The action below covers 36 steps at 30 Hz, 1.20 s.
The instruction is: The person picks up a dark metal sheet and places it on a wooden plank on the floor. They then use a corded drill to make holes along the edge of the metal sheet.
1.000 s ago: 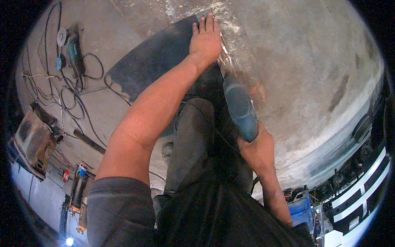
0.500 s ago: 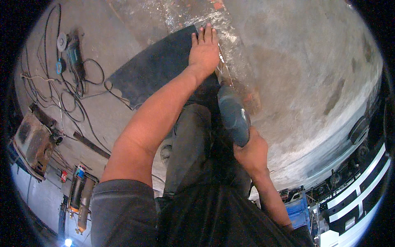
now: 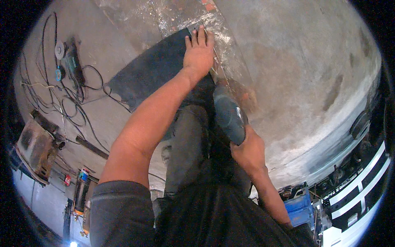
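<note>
My left hand (image 3: 198, 56) lies flat with fingers spread on the upper right corner of a dark, flat sheet (image 3: 154, 64). The sheet rests partly over my legs, and its right edge runs beneath my palm. Lower and to the right, my right hand (image 3: 249, 152) is wrapped round the rear end of a dark teal power tool (image 3: 228, 115). Its front end points up toward the sheet's right edge, just below my left hand. What is fitted at that front end is blurred, so its exact kind cannot be made out.
An angle grinder (image 3: 73, 66) with a pale disc lies on the floor at the left, among tangled black cables (image 3: 76, 109). Near it stands a rusty metal box-like part (image 3: 36, 144). A blue container (image 3: 299, 208) and a white frame (image 3: 360, 187) are at the lower right.
The whole view has shifted slightly, so both hands, the sheet and the tool appear a little further left. Both hands keep their holds.
</note>
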Each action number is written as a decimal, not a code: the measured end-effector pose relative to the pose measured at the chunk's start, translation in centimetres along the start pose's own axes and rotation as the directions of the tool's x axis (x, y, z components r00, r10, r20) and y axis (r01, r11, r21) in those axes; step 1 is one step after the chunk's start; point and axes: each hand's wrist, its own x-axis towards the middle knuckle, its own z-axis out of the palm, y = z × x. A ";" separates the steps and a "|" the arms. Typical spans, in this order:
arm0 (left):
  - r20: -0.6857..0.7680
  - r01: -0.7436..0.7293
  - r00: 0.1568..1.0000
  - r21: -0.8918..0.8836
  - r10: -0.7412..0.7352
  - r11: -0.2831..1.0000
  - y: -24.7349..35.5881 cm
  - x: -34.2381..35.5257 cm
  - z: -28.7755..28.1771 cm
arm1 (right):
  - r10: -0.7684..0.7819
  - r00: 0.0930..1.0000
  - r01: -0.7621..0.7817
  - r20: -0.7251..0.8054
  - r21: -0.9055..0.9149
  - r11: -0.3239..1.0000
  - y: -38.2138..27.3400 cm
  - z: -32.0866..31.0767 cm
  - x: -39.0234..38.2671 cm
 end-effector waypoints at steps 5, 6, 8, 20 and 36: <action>0.078 -0.067 0.994 -0.060 0.071 0.996 -0.7 0.4 -0.6 | 0.008 1.000 -0.008 0.014 0.018 1.000 0.4 -0.4 0.2; 0.096 -0.072 0.992 -0.061 0.078 0.996 -0.8 0.4 -0.9 | 0.004 1.000 -0.005 0.013 0.027 1.000 0.5 -0.4 0.2; 0.124 -0.081 0.988 -0.067 0.088 0.995 -0.6 0.5 -1.5 | -0.002 1.000 0.002 0.011 0.044 0.999 0.6 -0.6 0.3; 0.105 -0.091 0.990 -0.023 0.092 0.996 -0.2 0.6 -1.3 | -0.015 1.000 0.015 0.008 0.012 1.000 1.2 -0.4 0.5; 0.081 -0.088 0.993 -0.005 0.088 0.996 -0.3 0.3 -1.1 | -0.021 1.000 0.022 -0.012 0.046 0.999 1.3 -0.8 0.9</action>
